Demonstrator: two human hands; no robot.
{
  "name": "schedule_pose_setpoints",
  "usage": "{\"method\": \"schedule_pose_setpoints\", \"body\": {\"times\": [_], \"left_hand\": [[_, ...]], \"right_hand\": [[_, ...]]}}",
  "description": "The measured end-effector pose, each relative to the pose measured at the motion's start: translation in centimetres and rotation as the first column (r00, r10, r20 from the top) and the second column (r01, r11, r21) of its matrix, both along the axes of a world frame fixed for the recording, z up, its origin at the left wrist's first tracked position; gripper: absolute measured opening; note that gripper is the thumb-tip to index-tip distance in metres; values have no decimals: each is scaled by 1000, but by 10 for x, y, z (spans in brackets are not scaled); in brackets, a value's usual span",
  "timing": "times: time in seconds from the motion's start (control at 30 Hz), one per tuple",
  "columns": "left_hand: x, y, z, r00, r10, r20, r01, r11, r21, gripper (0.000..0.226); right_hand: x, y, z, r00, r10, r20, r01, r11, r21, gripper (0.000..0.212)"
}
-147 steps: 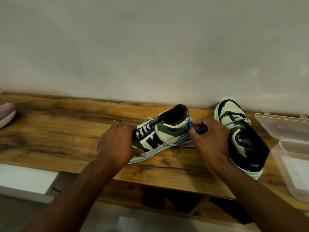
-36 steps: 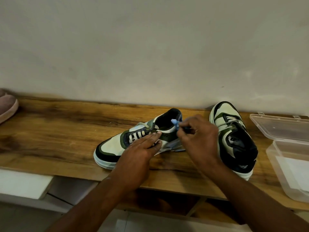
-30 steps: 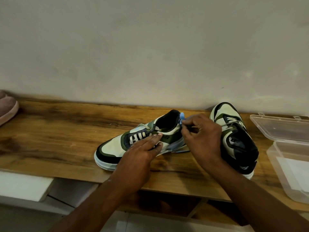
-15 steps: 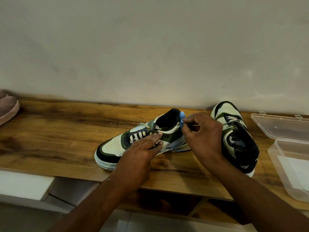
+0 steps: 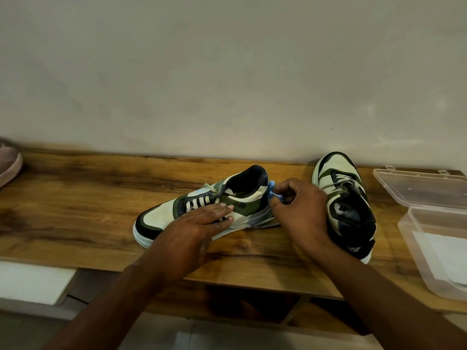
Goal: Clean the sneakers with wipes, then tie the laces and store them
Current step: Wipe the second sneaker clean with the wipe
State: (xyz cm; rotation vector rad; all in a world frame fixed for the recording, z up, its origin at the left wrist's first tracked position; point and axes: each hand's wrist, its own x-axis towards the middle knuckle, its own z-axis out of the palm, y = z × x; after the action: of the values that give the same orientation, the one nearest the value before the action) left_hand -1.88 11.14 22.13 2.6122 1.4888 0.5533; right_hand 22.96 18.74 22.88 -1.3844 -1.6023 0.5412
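We see a pale plaster wall (image 5: 227, 72) filling the upper half of the view, and below it a long wooden shelf (image 5: 75, 203) with a dark, streaked grain. At the right end of the shelf sits a clear plastic storage box (image 5: 429, 251), its hinged lid (image 5: 419, 188) thrown open toward the wall; inside the box lies a white sheet, and we cannot tell whether it is paper or a wipe. Two sneakers in cream, olive green and black stand on the shelf. The nearer sneaker (image 5: 161, 215) lies side-on in the middle, toe to the left and heel to the right, its cream laces threaded but loose. The second sneaker (image 5: 338, 178) stands just left of the box, toe toward the wall and heel toward us; an "NB" logo shows on its tongue and again at its heel, and a dark logo on the side of the nearer sneaker is too blurred to read. Our left hand (image 5: 199, 223) rests flat on the nearer sneaker's laces and side with the fingers straight, pressing it down. Our right hand (image 5: 300, 210) is curled at that sneaker's heel, pinching a small blue wipe (image 5: 272, 189) against the heel collar. At the far left edge, the toe of a pink shoe (image 5: 8, 162) rests on the shelf.
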Motion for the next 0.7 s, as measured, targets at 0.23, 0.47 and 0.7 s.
{"method": "schedule_pose_setpoints", "body": {"times": [0.23, 0.47, 0.7], "left_hand": [[8, -4, 3, 997, 57, -47, -55, 997, 50, 60], [22, -4, 4, 979, 117, -166, -88, 981, 172, 58], [25, -4, 5, 970, 163, -180, -129, 974, 188, 63]], "right_hand": [[0, 1, -1, 992, -25, 123, 40, 992, -121, 12], [3, 5, 4, 939, 39, 343, 37, 977, -211, 11], [17, 9, 13, 928, 90, 363, 10, 964, -265, 13]]}}
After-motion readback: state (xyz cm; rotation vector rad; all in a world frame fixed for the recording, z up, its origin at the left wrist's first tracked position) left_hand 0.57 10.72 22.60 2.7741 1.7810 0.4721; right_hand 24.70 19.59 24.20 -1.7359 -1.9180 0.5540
